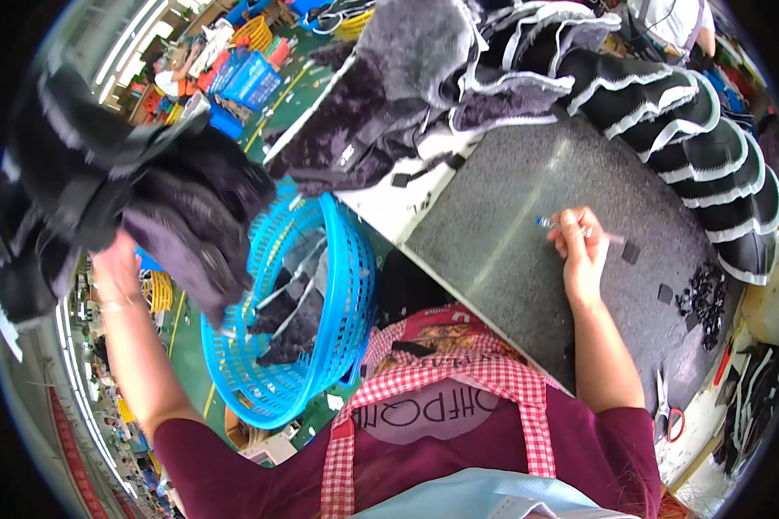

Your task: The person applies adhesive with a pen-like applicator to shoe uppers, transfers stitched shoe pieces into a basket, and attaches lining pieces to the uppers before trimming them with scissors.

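Out to the left, my left hand (pixel 118 259) is closed on a bundle of dark plush fabric pieces (pixel 182 208), lifted beside a blue plastic basket (pixel 359 268). The bundle hides most of its fingers. More grey and black plush pieces (pixel 290 320) lie inside the basket. Above the dark worktop (pixel 493 190), my right hand (pixel 580 246) pinches a slim pen-like thing with a blue end (pixel 544 222). Its exact kind is too small to tell. A small black square patch (pixel 630 253) lies on the worktop just right of that hand.
A row of overlapping black pieces with white edges (pixel 692 147) lines the worktop's far right. Purple-grey plush (pixel 415 52) is heaped at the back. Red-handled scissors (pixel 666 411) and a pile of small black scraps (pixel 703 298) lie at right. Blue crates (pixel 249 80) stand on the green floor.
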`<state>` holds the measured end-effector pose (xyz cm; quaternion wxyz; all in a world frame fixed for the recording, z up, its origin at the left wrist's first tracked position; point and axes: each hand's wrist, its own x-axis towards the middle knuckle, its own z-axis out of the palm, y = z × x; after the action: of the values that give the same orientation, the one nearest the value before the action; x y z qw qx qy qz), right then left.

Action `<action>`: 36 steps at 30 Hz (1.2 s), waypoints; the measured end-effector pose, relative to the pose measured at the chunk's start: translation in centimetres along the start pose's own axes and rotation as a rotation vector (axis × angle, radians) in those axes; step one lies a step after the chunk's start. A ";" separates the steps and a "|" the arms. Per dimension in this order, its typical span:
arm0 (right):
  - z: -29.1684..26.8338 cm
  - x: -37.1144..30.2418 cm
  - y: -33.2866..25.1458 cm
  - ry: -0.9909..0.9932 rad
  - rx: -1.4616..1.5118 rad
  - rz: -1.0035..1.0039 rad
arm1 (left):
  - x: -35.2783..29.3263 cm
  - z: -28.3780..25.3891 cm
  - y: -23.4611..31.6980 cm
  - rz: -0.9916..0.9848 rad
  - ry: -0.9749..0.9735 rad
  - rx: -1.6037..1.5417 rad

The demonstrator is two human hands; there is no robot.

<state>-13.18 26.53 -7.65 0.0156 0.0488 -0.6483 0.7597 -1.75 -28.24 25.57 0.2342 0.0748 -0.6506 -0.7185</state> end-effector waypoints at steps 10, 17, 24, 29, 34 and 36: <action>-0.1 -0.3 0.1 -0.010 -0.185 -0.023 | 34.3 31.6 -3.6 -0.071 -0.408 1.017; -0.5 1.3 -0.1 -0.033 -0.153 -0.013 | 41.4 38.2 -34.9 0.126 -0.603 1.526; -0.4 1.7 -0.5 -0.001 -0.196 -0.001 | 42.0 41.5 -35.5 0.330 -0.410 1.422; 0.3 1.0 0.0 -0.007 -0.223 0.002 | 42.0 39.5 -34.1 0.647 -0.586 1.116; 0.5 0.0 0.7 0.045 -0.158 0.013 | 30.2 33.8 -17.3 0.636 -0.963 1.127; 0.8 -0.2 0.2 0.101 -0.165 0.012 | 21.8 29.0 -12.3 0.569 -0.888 1.092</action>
<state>-12.94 25.73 -7.77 0.0479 0.0050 -0.7074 0.7051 -35.76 -11.07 22.06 0.0565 -0.2868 -0.9413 -0.1690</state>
